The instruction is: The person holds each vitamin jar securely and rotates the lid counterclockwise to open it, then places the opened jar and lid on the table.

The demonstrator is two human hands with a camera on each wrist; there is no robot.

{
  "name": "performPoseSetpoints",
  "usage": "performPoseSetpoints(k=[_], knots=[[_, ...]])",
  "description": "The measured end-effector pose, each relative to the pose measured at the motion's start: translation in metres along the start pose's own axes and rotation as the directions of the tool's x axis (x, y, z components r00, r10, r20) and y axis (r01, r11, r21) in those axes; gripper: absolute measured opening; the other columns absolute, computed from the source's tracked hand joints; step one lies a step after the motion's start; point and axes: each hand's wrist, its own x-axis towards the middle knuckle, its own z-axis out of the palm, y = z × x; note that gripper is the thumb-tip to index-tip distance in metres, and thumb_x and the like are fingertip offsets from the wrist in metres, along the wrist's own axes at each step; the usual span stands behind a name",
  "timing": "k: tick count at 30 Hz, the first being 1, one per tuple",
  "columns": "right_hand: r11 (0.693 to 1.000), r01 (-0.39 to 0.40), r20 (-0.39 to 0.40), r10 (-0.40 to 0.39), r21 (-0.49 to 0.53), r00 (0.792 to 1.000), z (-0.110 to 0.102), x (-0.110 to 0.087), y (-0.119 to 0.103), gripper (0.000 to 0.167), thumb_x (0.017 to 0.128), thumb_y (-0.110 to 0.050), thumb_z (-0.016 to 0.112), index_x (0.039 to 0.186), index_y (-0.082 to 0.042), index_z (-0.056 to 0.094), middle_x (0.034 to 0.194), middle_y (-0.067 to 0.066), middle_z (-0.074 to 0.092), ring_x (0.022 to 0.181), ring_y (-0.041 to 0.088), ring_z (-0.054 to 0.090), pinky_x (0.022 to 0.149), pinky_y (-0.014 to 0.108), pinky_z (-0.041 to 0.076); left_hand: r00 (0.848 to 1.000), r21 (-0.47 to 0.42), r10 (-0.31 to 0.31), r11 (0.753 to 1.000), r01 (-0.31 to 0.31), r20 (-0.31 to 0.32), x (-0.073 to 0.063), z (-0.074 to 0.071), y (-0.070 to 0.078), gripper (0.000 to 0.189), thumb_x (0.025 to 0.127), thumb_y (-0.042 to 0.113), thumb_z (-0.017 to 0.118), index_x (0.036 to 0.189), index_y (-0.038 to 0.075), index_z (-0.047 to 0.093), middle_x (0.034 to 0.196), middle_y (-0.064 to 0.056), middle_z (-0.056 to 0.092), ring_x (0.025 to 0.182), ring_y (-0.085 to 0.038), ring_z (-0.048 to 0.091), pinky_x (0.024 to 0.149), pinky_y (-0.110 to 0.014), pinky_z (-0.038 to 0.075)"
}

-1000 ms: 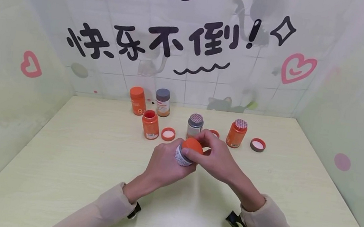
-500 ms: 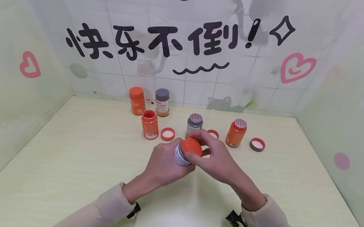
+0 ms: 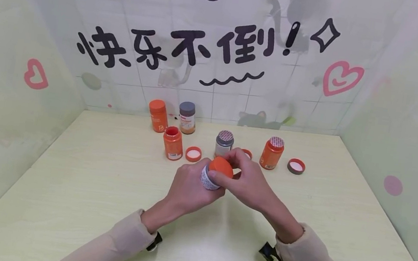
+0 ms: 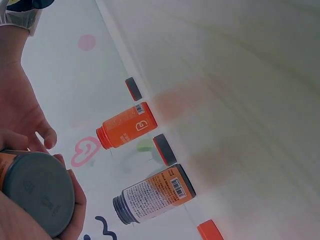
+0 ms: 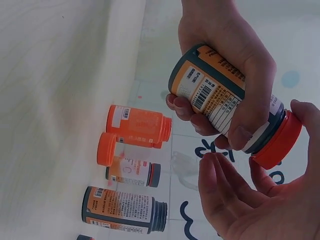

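Note:
Above the middle of the table, my left hand (image 3: 189,187) grips a grey supplement bottle (image 3: 209,181) with a white and orange label, held tilted. An orange cap (image 3: 221,167) sits on the bottle's mouth. My right hand (image 3: 251,184) pinches that cap, thumb on the near side and fingers on the far side. In the right wrist view the left fingers wrap round the bottle (image 5: 210,97), and the right fingertips are at the rim of the cap (image 5: 277,141). The left wrist view shows the bottle's grey base (image 4: 40,192).
Behind the hands stand an uncovered orange bottle (image 3: 173,144), a foil-sealed grey bottle (image 3: 224,143) and a foil-sealed orange bottle (image 3: 271,153). Loose caps lie beside them: an orange one (image 3: 193,154), a grey one (image 3: 296,166), another (image 3: 246,152) partly hidden. Capped orange (image 3: 158,116) and grey (image 3: 187,118) bottles stand by the wall.
The right thumb slid slightly rightward on the cap, then back left to about where it was. The left hand and the bottle stay in place.

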Motion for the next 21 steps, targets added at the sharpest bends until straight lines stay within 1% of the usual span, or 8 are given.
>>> performPoseSetpoints(k=[2,4,9,15,18,21], knots=[[1.000,0.001,-0.006,-0.001,0.006,1.000,0.0003,0.0003,0.0003,0.042,0.091,-0.037,0.075,0.122,-0.015,0.058,0.115,0.003,0.066,0.100,0.023,0.065,0.078,0.036,0.059,1.000,0.001,-0.002,1.000,0.002,0.000,-0.0001,0.0001,-0.0002,0.033,0.079,0.027,0.082,0.101,0.008,0.065,0.077,0.000,0.067,0.060,-0.006,0.059,0.059,-0.018,0.051],[1.000,0.018,-0.007,-0.018,0.004,1.000,0.0002,0.0008,0.0009,0.040,0.091,-0.036,0.075,0.122,-0.015,0.059,0.114,0.002,0.067,0.101,0.022,0.065,0.081,0.037,0.059,1.000,0.006,-0.006,1.000,0.006,0.004,-0.0003,0.0006,-0.0007,0.033,0.080,0.027,0.082,0.101,0.009,0.064,0.078,0.001,0.067,0.061,-0.007,0.059,0.060,-0.018,0.051],[0.996,0.091,0.007,-0.091,-0.010,0.996,-0.0004,0.0017,0.0026,0.039,0.092,-0.029,0.073,0.126,-0.015,0.059,0.119,0.001,0.067,0.108,0.020,0.063,0.090,0.041,0.058,1.000,0.006,-0.018,1.000,0.017,0.008,-0.0001,0.0012,-0.0015,0.033,0.080,0.027,0.082,0.102,0.009,0.064,0.078,0.001,0.067,0.062,-0.008,0.060,0.061,-0.018,0.052],[0.988,0.152,0.042,-0.151,-0.018,0.988,-0.0018,0.0015,0.0024,0.041,0.092,-0.020,0.069,0.131,-0.015,0.058,0.125,0.002,0.066,0.112,0.020,0.062,0.092,0.040,0.057,1.000,0.016,-0.010,1.000,0.010,0.004,0.0004,0.0013,-0.0024,0.033,0.081,0.028,0.081,0.103,0.008,0.065,0.078,0.000,0.068,0.062,-0.008,0.061,0.060,-0.018,0.051],[0.988,0.156,0.052,-0.155,-0.008,0.987,-0.0026,0.0008,0.0019,0.044,0.092,-0.021,0.068,0.134,-0.015,0.056,0.128,0.003,0.066,0.114,0.020,0.062,0.093,0.041,0.056,1.000,0.025,0.000,1.000,0.001,-0.006,0.0006,0.0012,-0.0024,0.034,0.081,0.028,0.081,0.103,0.008,0.065,0.078,0.000,0.068,0.061,-0.008,0.061,0.060,-0.018,0.051],[0.991,0.131,0.038,-0.131,0.006,0.991,-0.0024,0.0005,0.0017,0.049,0.092,-0.025,0.070,0.138,-0.015,0.054,0.132,0.003,0.065,0.116,0.021,0.061,0.094,0.043,0.056,1.000,0.022,0.004,1.000,-0.004,-0.011,0.0011,0.0011,-0.0020,0.033,0.081,0.028,0.081,0.102,0.008,0.064,0.077,0.000,0.067,0.061,-0.008,0.060,0.060,-0.018,0.052]])
